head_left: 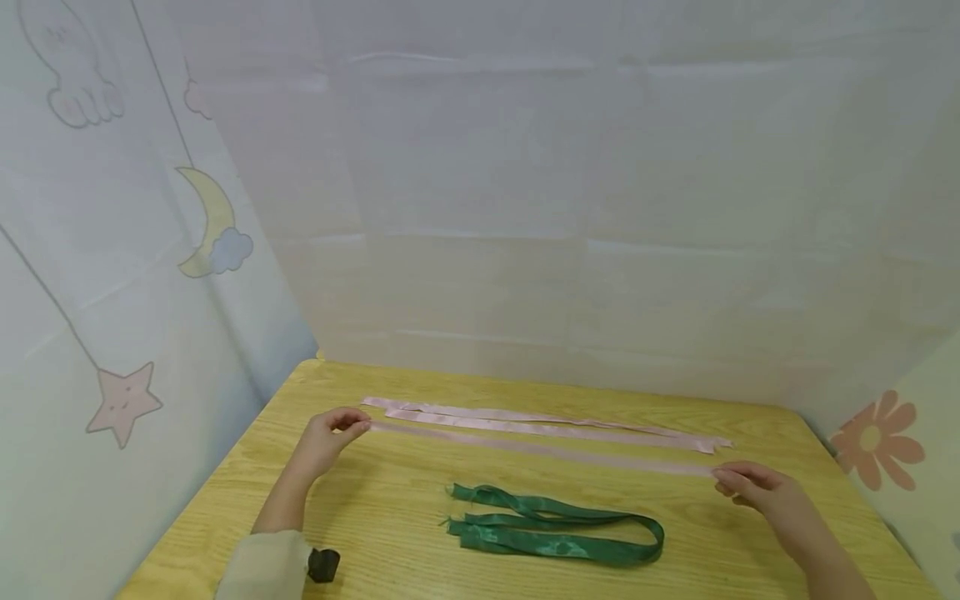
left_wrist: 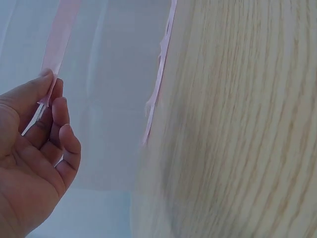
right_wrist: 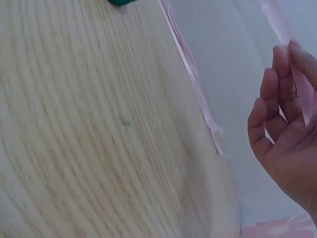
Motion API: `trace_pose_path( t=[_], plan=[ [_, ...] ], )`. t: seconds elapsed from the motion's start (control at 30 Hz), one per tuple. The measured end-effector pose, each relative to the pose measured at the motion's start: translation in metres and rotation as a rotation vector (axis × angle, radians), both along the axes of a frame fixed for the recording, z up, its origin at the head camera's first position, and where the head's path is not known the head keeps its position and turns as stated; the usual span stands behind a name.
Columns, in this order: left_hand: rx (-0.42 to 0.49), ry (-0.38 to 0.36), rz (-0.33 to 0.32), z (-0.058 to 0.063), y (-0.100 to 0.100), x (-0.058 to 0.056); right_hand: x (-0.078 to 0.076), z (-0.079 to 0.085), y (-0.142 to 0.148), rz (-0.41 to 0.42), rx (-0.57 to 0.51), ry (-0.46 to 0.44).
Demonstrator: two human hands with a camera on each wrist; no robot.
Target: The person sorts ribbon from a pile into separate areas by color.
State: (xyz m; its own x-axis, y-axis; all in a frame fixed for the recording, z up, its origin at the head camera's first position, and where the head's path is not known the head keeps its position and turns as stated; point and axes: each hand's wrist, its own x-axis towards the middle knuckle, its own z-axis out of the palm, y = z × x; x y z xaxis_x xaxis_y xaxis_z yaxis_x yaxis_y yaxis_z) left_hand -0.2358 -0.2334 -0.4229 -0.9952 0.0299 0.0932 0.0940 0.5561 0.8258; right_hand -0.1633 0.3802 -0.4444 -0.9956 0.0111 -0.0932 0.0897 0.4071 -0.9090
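A pink satin ribbon [head_left: 540, 452] stretches between both hands, raised off the table. At its left end my left hand [head_left: 330, 439] pinches it between thumb and forefinger; the left wrist view shows the ribbon [left_wrist: 60, 39] running upward from the fingertips. My right hand [head_left: 765, 492] pinches the other end, and a short tail of ribbon [right_wrist: 307, 99] hangs down inside the palm in the right wrist view. Behind the held ribbon, other pink ribbons [head_left: 510, 426] lie lengthwise on the table. A folded bundle of green ribbon [head_left: 562, 546] lies nearer me, its loop toward the right.
The wooden table [head_left: 390, 533] meets a pale sheet backdrop [head_left: 480, 208] at its far edge. Printed sheets with a moon [head_left: 213, 204] and a flower [head_left: 877, 442] hang at the sides. A small black object [head_left: 323, 566] sits by the left sleeve.
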Motion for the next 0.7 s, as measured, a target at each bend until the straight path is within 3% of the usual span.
trace_pose_path(
  t=[0.3, 0.47, 0.7],
  plan=[
    [0.062, -0.037, 0.043, -0.012, 0.000, -0.002, 0.000, -0.006, 0.014, 0.068, -0.296, 0.020],
    [0.126, -0.040, 0.117, -0.021, 0.004, -0.007, -0.006, -0.008, 0.012, -0.025, -0.294, -0.033],
    [0.023, 0.052, 0.159, -0.034, 0.013, -0.025, -0.018, -0.011, 0.010, -0.187, -0.160, -0.117]
  ],
)
